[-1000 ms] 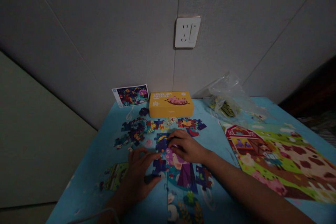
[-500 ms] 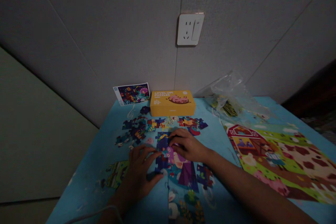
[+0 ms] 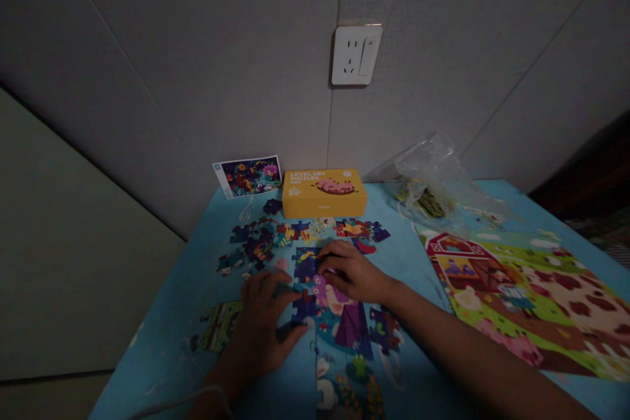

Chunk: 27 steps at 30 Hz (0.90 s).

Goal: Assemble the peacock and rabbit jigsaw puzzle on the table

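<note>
your left hand (image 3: 267, 319), scarcely shifted, parts thumb and fingers by the puzzle (image 3: 350, 327); your right hand (image 3: 353, 273) curls over it, grip unclear.

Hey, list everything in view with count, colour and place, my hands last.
socket: one, white, on grey wall
panel: one, pale, far left
table: one, blue, lower middle
box: one, yellow, table's back
card: one, multicoloured, left of box
bag: one, clear, right of box
contents: uncountable, green, in bag
farm puzzle: one, multicoloured, table's right
dark pieces: uncountable, mostly blue, table's middle
green pieces: count unclear, green, table's left
cable: one, white, bottom left
clutter: unclear, dark, right edge
left hand: one, bare, left-centre
right hand: one, bare, centre
forearms: two, bare, bottom
</note>
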### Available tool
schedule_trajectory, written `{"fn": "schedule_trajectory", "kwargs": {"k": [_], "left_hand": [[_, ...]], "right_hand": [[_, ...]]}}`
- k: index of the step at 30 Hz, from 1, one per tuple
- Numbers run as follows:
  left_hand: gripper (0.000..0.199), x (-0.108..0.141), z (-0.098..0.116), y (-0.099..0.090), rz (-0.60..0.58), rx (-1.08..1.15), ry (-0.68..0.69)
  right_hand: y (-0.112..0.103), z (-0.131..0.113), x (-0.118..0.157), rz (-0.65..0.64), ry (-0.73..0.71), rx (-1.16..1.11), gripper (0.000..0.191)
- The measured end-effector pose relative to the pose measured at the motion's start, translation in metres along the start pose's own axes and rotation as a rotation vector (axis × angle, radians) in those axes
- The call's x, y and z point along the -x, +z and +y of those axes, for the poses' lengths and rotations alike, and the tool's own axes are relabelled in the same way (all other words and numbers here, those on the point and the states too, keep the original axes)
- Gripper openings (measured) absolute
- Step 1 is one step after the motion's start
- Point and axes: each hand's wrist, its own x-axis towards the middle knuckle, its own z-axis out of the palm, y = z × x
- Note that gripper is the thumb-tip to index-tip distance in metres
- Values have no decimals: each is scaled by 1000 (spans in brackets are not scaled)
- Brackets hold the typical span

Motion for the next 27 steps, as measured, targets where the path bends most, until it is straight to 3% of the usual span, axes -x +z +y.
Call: {"fn": "schedule_trajectory", "kwargs": {"k": [5,13,27], "left_hand": [[34,2,-2,-8,-55,2,23],[31,14,-28,-18,-41,-65,-20],[25,13,-29,-13,29,-93,-87]], "right_hand": [[0,1,0,-3,-1,-4,10],[-1,1,-1,2,-6,-16,10],[-1,1,0,0,0,-16,12]]}}
